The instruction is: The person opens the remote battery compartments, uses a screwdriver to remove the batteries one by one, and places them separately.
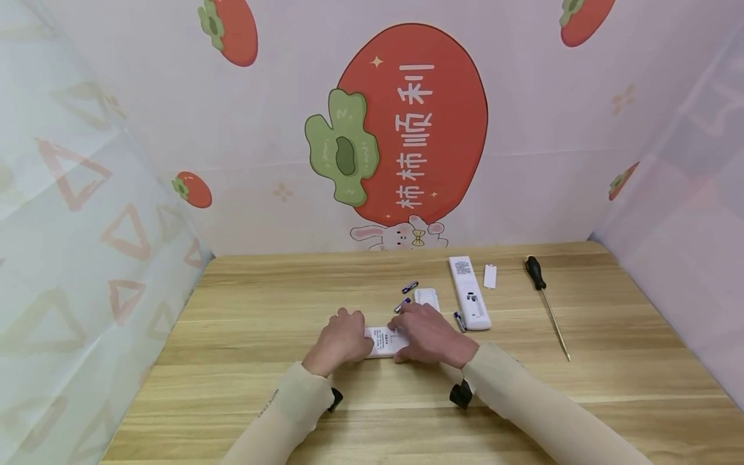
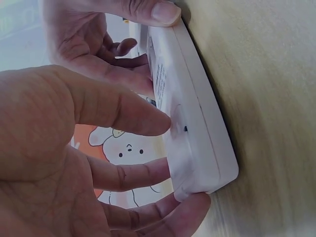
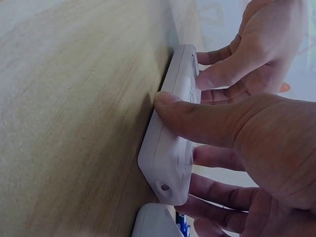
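Note:
A white remote control [image 1: 380,341] lies back side up on the table, its printed label facing upward. My left hand [image 1: 343,337] holds its left end; in the left wrist view the thumb presses on the back while other fingertips curl at the far edge and end. Over the right end is my right hand [image 1: 429,332]. Its thumb [image 3: 170,101] sits on the near side edge and the other fingers reach the opposite side, gripping the remote. Just beyond the right hand is a small white plastic piece [image 1: 427,297], partly covered by that hand.
Behind the hands lie small batteries [image 1: 409,287]. A second white remote [image 1: 465,287] shows an open battery compartment, with another battery [image 1: 460,321] beside it. A white battery cover [image 1: 490,276] and a black-handled screwdriver [image 1: 545,298] lie farther right on the wooden table [image 1: 261,290].

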Action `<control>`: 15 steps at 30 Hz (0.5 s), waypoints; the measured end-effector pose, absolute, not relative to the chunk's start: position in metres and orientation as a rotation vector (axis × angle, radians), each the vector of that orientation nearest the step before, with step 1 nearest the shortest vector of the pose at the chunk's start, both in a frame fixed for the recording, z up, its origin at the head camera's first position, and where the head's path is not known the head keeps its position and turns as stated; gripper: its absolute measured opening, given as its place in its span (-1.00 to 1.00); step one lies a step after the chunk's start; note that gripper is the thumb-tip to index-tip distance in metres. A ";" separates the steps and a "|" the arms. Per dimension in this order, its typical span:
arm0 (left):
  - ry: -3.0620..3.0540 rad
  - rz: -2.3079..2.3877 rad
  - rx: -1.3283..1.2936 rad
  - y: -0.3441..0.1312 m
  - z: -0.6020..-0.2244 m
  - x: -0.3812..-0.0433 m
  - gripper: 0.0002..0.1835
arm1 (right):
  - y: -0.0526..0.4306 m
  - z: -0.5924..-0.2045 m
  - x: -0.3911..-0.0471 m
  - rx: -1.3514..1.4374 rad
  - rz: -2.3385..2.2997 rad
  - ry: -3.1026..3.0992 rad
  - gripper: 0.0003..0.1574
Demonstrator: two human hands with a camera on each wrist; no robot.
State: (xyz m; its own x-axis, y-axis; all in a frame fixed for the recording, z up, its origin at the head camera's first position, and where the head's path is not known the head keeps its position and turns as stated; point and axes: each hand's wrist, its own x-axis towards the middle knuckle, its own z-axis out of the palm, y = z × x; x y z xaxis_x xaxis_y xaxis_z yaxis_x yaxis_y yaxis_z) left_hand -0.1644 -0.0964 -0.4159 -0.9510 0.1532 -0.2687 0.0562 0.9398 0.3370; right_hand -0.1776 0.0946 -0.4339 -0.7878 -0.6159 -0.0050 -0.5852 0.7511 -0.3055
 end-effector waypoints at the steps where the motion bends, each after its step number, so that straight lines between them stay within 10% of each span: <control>1: 2.804 0.474 0.148 -0.096 -0.416 -0.165 -0.73 | 0.094 -0.433 -0.177 -0.977 -0.441 2.840 -0.30; 15: 2.871 0.408 0.051 -0.086 -0.418 -0.164 -0.61 | 0.093 -0.432 -0.179 -0.975 -0.421 2.837 -0.31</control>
State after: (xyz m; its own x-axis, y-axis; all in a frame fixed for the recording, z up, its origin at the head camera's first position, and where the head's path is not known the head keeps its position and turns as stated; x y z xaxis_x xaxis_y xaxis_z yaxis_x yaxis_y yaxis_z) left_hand -0.1638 -0.0857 -0.4184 -0.9705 0.0676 -0.2316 0.0004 0.9604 0.2788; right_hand -0.1786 0.0935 -0.4318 -0.7872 -0.6166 -0.0154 -0.5855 0.7549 -0.2954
